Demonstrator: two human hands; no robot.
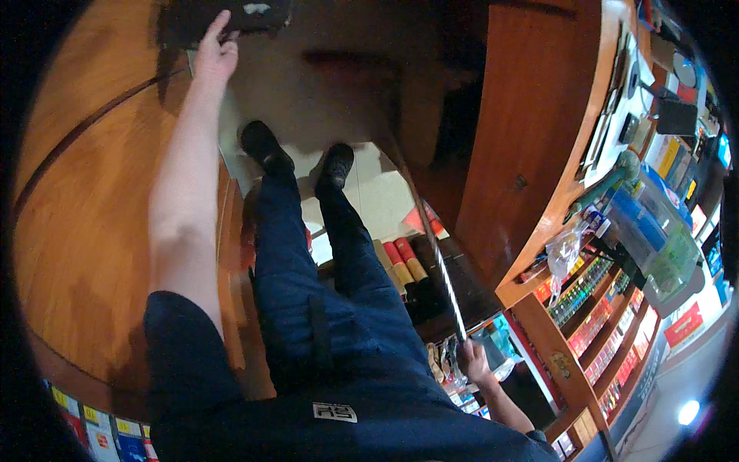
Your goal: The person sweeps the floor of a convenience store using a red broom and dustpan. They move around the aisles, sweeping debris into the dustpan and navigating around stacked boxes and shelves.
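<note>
My left hand [216,58] reaches far forward, index finger extended and other fingers partly curled, beside a dark object [196,23] at the top edge. Whether it touches that object is unclear. Low on the right, my right hand [474,359] is closed around the end of a long metal pole [443,263]. The pole slants forward and left over the floor, into shadow. Near its far end lies a blurred dark reddish shape [352,60], perhaps a broom or mop head; the join is too dark to make out.
Pale floor tiles [369,173] lie around my dark shoes [336,164]. A curved wooden surface [86,231] fills the left, and a wooden counter panel [525,115] stands right. Red-and-tan rolls [404,260] sit near my legs. Shelves of small packs [594,323] and a transparent plastic container [652,231] are farther right.
</note>
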